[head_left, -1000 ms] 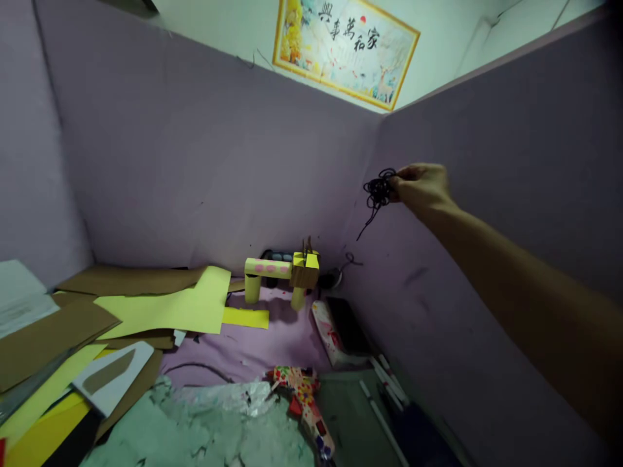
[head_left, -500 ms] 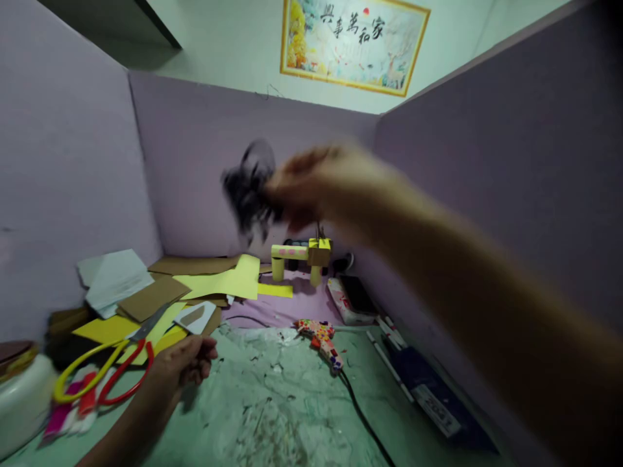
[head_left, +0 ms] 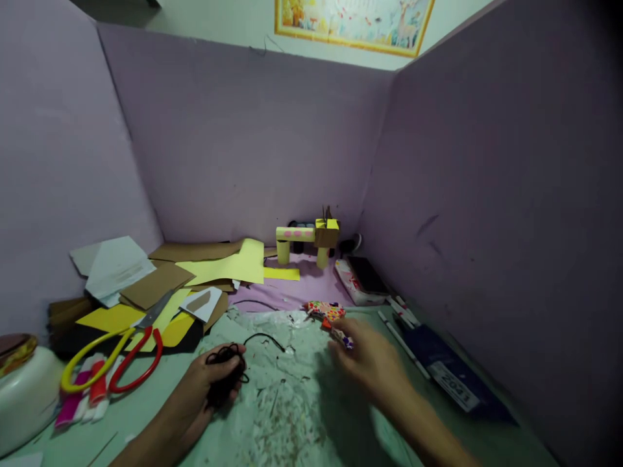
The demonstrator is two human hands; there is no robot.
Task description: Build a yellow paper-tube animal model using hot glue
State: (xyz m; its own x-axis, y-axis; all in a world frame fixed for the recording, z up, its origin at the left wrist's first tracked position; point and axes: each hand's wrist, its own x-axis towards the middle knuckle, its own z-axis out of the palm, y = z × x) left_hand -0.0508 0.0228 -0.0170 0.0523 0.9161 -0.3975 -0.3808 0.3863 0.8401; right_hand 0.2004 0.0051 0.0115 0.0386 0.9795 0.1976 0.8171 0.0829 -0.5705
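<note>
A loose bundle of black cord [head_left: 228,383] sits in my left hand [head_left: 204,389], whose fingers are wrapped round it above the table. One loose end of the cord curves out to the right. My right hand [head_left: 372,357] is at the handle of a flower-patterned glue gun [head_left: 328,310], which lies on the table. Finger and thumb are apart on either side of the handle; whether they touch it I cannot tell. Behind the gun stands a yellow paper animal figure [head_left: 302,235] with pink spots and a brown box-shaped head.
Red-and-yellow-handled scissors [head_left: 158,311], paper and cardboard pieces [head_left: 224,266] and markers [head_left: 87,392] lie at left, beside a white jar [head_left: 29,395]. A phone [head_left: 367,275], white sticks [head_left: 403,344] and a blue packet [head_left: 457,383] line the right wall.
The black bundle has passed from my raised right hand into my left. My right hand has come down to the glue gun. The view has tilted downward.
</note>
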